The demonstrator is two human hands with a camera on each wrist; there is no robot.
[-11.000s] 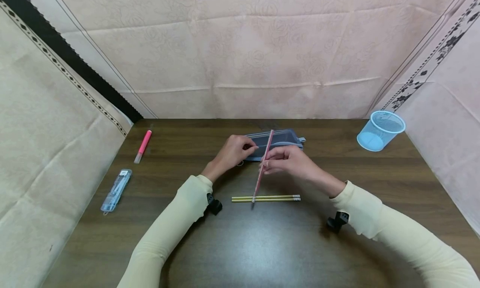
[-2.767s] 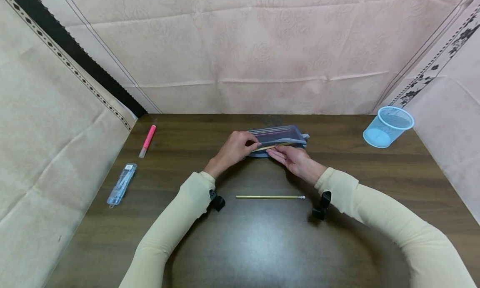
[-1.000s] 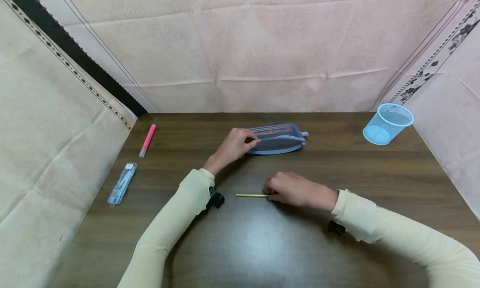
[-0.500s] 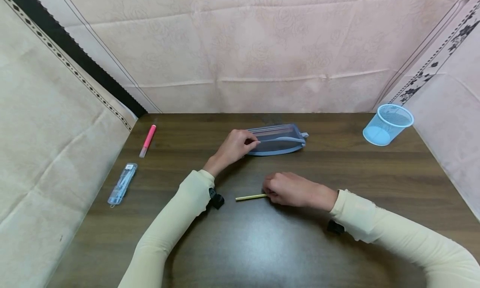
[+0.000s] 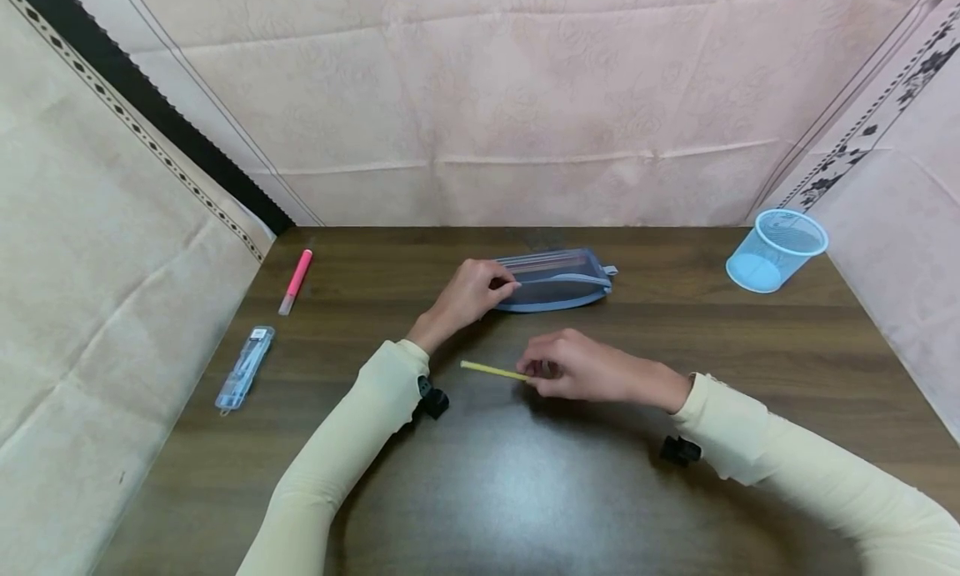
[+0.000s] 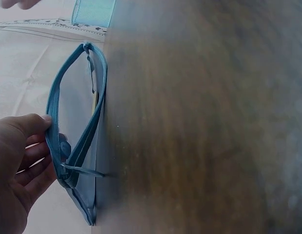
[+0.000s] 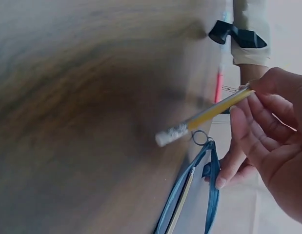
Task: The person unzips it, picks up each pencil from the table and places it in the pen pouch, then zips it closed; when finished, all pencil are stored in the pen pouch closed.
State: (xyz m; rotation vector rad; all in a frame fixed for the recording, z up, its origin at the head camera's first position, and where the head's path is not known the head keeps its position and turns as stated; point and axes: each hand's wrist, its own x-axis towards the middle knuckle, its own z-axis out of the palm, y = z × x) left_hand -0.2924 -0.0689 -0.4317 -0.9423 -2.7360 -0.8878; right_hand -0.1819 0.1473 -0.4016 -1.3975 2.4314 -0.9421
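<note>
My left hand (image 5: 472, 293) pinches the near rim of a blue zippered pencil case (image 5: 562, 299) lying at the back of the table. In the left wrist view the mouth of the case gapes, its zipper edge (image 6: 52, 107) between thumb and fingers. My right hand (image 5: 592, 368) holds a yellow pencil (image 5: 491, 370) between thumb and fingertips, lifted off the tabletop in front of the case. The right wrist view shows this pencil's white eraser end, and another pencil (image 7: 182, 200) inside the case. The other contents are only partly visible through the case's side.
At the left lie a pink marker (image 5: 296, 282) and a light-blue clear plastic box (image 5: 246, 369) with a small loop. A blue mesh cup (image 5: 772, 255) stands at the back right. Cloth hangs behind and beside the wooden table (image 5: 420, 493).
Earlier the right hand held a pink pencil, then put a yellow one into the case. Since then it has picked the last yellow pencil off the table and raised it. The left hand stays.
</note>
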